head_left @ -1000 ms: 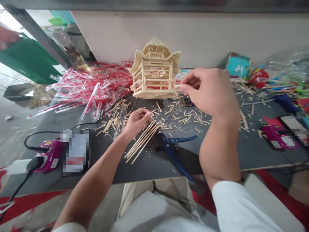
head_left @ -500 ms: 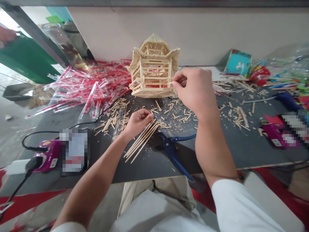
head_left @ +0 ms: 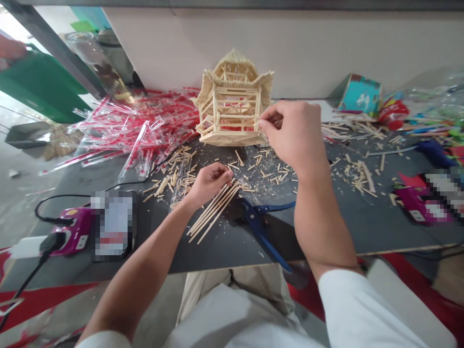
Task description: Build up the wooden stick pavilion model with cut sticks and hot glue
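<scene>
A small model pavilion (head_left: pixel 232 137) built of pale wooden sticks, with a tiered roof, stands upright at the back of the table. My right hand (head_left: pixel 295 133) is at its right side, thumb and forefinger pinched together against the corner post; whatever lies between the fingertips is too small to make out. My left hand (head_left: pixel 210 182) hovers low in front of the model, fingers curled and thumb against them, and what it may hold is hidden. Just beneath its fingertips lies a bundle of thin wooden sticks (head_left: pixel 213 212). Blue-handled cutters (head_left: pixel 261 232) rest to the right of the bundle.
Short stick offcuts (head_left: pixel 168 181) and sawdust litter the dark table (head_left: pixel 155 241). Red-and-clear plastic packaging (head_left: pixel 145 123) is heaped at left. A phone (head_left: pixel 114 224) and purple power adapter (head_left: pixel 72 232) lie front left. A turquoise box (head_left: pixel 360 94) leans at the back right.
The view has shifted slightly, so the model sits a little further right in it. Both hands keep nearly the same pose and place.
</scene>
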Demonstrator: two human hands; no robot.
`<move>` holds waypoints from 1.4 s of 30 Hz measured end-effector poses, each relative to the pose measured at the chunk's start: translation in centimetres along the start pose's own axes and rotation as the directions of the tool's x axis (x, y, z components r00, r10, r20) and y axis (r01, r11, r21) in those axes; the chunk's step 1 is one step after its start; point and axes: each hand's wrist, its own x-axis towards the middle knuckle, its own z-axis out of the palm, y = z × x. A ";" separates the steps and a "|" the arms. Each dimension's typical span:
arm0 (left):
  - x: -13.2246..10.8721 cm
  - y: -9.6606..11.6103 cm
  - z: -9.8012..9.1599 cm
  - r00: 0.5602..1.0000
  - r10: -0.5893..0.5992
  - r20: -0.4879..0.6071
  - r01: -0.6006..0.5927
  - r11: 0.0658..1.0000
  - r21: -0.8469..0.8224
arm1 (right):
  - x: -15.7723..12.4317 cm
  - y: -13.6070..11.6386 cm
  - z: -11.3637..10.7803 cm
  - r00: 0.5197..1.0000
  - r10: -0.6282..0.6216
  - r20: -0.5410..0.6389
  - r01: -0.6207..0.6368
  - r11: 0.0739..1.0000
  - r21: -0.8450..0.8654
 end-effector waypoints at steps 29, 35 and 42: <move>0.0 -0.2 0.0 1.000 0.003 0.003 -0.003 0.999 0.037 | 0.1 -0.6 0.6 0.996 0.048 -0.080 -0.053 0.996 -0.067; -0.1 0.0 0.0 1.000 -0.008 0.004 0.008 0.999 0.039 | 0.1 -0.6 0.5 0.997 0.044 -0.060 -0.046 0.998 -0.040; 0.0 -0.1 0.0 1.000 -0.005 0.004 0.004 0.998 0.059 | 0.2 -0.8 0.4 0.996 0.066 -0.054 -0.066 0.998 0.018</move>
